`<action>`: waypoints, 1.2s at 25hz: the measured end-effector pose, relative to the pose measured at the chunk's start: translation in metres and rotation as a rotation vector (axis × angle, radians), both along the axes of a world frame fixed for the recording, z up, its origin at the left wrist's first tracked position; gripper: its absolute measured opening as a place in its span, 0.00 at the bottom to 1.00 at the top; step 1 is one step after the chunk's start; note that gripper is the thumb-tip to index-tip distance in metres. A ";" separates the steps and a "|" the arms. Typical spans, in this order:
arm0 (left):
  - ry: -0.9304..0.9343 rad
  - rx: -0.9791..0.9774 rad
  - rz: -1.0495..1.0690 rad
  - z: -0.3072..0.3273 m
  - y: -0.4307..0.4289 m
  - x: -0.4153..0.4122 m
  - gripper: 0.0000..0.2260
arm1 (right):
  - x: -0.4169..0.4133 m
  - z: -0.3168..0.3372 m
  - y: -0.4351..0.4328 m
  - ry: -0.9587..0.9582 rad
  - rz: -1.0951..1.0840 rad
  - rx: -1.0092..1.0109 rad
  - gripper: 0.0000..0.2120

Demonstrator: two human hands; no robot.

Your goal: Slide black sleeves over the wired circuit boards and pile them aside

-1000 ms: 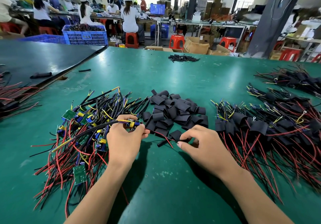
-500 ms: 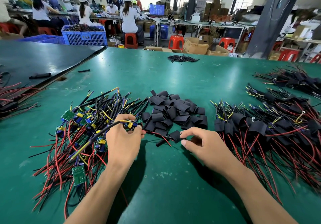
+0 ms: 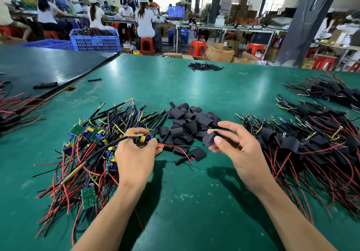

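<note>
My left hand (image 3: pixel 136 157) grips a small wired circuit board (image 3: pixel 143 138) with blue and yellow parts; its red and black leads trail right across the table. My right hand (image 3: pixel 235 147) pinches one flat black sleeve (image 3: pixel 209 139) between thumb and fingers, lifted off the table, a short way right of the board. A heap of loose black sleeves (image 3: pixel 191 122) lies just beyond both hands. Bare wired boards (image 3: pixel 87 153) are piled at the left. Sleeved boards (image 3: pixel 311 145) with red wires are piled at the right.
The green table (image 3: pixel 194 202) runs forward under my arms. A second sleeved pile (image 3: pixel 331 93) and a small far heap of sleeves (image 3: pixel 204 67) lie farther back. A dark board (image 3: pixel 39 67) covers the left corner. People work at distant benches.
My right hand picked one black sleeve from the table and raised it. My left hand lifted the circuit board slightly, its leads now stretching toward the sleeves.
</note>
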State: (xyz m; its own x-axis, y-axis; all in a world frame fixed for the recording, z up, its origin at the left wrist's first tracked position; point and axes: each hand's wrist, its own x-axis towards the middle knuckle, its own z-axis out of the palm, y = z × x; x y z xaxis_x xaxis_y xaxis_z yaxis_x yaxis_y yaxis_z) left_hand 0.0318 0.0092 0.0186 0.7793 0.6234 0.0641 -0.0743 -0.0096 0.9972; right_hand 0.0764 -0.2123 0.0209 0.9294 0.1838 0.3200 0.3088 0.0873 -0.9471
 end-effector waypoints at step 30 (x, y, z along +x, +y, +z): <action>-0.236 -0.429 -0.015 0.007 0.002 0.005 0.09 | 0.001 -0.009 0.007 0.143 0.187 0.199 0.21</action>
